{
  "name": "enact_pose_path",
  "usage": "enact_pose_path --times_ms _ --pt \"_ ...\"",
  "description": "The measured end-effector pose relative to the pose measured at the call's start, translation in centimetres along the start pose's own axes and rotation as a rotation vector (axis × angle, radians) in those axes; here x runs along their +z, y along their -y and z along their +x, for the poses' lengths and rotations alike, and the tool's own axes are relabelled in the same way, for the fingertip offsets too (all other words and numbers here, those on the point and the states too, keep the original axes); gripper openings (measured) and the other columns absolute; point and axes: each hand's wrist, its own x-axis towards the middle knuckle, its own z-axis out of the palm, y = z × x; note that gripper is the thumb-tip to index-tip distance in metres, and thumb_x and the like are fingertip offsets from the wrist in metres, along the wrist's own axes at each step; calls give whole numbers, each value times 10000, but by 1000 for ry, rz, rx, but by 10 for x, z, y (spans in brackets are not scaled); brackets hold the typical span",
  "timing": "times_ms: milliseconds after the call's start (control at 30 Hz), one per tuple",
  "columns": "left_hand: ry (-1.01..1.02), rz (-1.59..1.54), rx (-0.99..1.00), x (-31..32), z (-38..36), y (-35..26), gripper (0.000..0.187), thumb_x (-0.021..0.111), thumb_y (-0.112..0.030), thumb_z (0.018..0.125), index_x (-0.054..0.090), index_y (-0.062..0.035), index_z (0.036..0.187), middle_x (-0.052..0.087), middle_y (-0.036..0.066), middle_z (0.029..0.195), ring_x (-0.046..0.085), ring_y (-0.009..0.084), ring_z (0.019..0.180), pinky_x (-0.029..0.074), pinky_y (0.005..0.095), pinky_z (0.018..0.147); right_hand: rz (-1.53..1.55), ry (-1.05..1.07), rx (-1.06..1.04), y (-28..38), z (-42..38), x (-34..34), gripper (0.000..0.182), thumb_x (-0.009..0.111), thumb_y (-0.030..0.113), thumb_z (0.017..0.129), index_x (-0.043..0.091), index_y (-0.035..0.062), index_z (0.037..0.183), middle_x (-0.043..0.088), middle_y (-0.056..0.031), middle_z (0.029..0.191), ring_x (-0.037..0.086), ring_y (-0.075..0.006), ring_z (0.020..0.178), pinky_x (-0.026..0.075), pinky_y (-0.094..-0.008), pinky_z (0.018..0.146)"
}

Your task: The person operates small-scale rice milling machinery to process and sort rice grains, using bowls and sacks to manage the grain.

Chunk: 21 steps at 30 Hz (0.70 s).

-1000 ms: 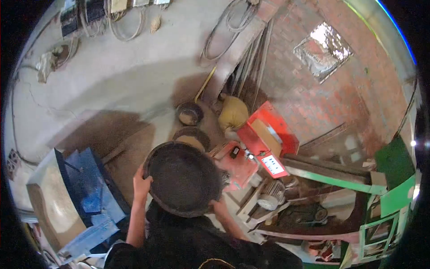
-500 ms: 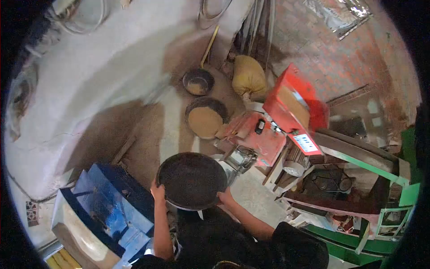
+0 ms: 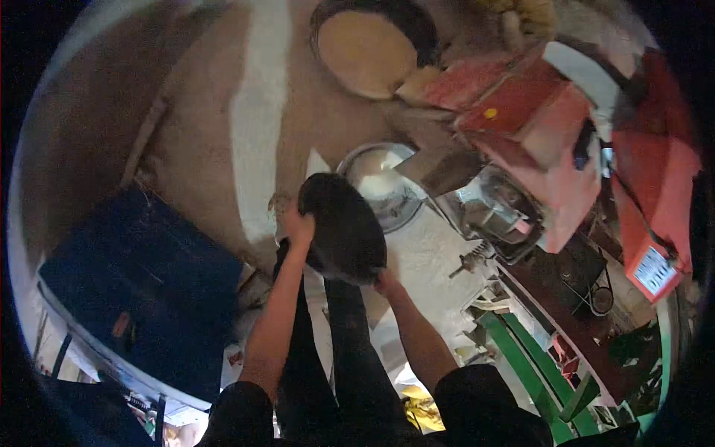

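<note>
A round black basin (image 3: 342, 227) is tilted in front of my legs, gripped at its rim from both sides. My left hand (image 3: 299, 226) is closed on its left edge, and my right hand (image 3: 383, 281) on the lower right edge. What the basin holds, if anything, is too dark to make out. Just beyond it, partly covered by its edge, a silver metal bowl (image 3: 408, 216) with pale material in it stands on the floor. The spout (image 3: 443, 167) of a red machine (image 3: 547, 141) reaches over that bowl.
Farther ahead a dark tub (image 3: 428, 18) holds tan grain. On the left stands a dark blue box-like thing (image 3: 149, 276). Green metal framework (image 3: 521, 357) and a belt-driven part (image 3: 596, 294) lie to the right, near a red hopper (image 3: 655, 186).
My view has swung downward and nearer to the floor. The black basin has gone from nearly level to steeply tilted, and the metal bowl beyond it now shows more fully.
</note>
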Motion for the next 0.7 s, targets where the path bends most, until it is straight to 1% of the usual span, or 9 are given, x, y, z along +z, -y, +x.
enact_pose_path --times_ms 67,200,233,300,333,433,533,600,700 --pt "-12 -103 154 45 13 2 505 482 10 653 497 -9 1158 578 243 1014 537 378 1007 422 385 853 -98 51 -19 -17 42 -33 203 559 126 767 553 20 940 581 -94 826 573 -234 783 491 -333 696" --pt "158 -237 234 101 37 -23 412 527 -88 752 502 -1 1155 582 225 1038 550 346 1008 420 374 847 -84 -13 -767 -68 138 -91 226 586 143 757 549 19 943 584 -76 818 583 -207 685 491 -296 583" --pt "235 -306 219 108 41 -31 391 542 -138 794 502 5 1156 583 218 1047 552 336 1010 417 372 848 -517 -155 -695 -69 145 -114 270 591 128 756 533 10 991 591 -80 865 588 -199 692 492 -289 577" --pt "196 -389 117 110 50 -45 404 548 -195 813 502 13 1157 581 213 1059 544 330 1025 408 370 863 294 -69 -390 -1 75 -67 414 596 81 746 465 0 1130 584 -103 985 591 -198 823 494 -299 683" --pt "150 -468 24 115 57 -47 427 555 -251 833 502 21 1158 578 207 1072 535 324 1040 400 369 877 289 -74 -390 18 46 -54 414 596 81 746 465 0 1130 584 -103 985 591 -198 823 494 -299 683" --pt "135 -120 32 178 101 48 553 551 -320 835 400 3 1257 529 207 1152 493 342 1087 370 370 931 422 -156 -331 37 35 -46 506 563 24 748 410 32 1230 528 -147 1143 514 -235 1047 411 -322 894" --pt "251 55 45 205 122 99 634 569 -325 820 315 -12 1310 484 216 1205 471 361 1106 354 388 961 534 -37 -538 25 45 -60 510 554 31 754 416 77 1243 497 -155 1179 502 -256 1063 399 -333 913" --pt "345 100 54 203 120 109 674 583 -317 811 273 -17 1330 461 222 1229 461 372 1111 343 402 979 295 -118 -587 17 42 -63 510 547 16 748 414 62 1238 478 -154 1205 492 -275 1081 399 -353 924" --pt "589 549 234 187 123 122 666 606 -264 791 282 -5 1312 445 220 1240 449 363 1124 435 426 906 118 -135 -629 -16 67 -88 519 535 -12 735 411 52 1235 470 -150 1219 482 -288 1099 399 -373 932"
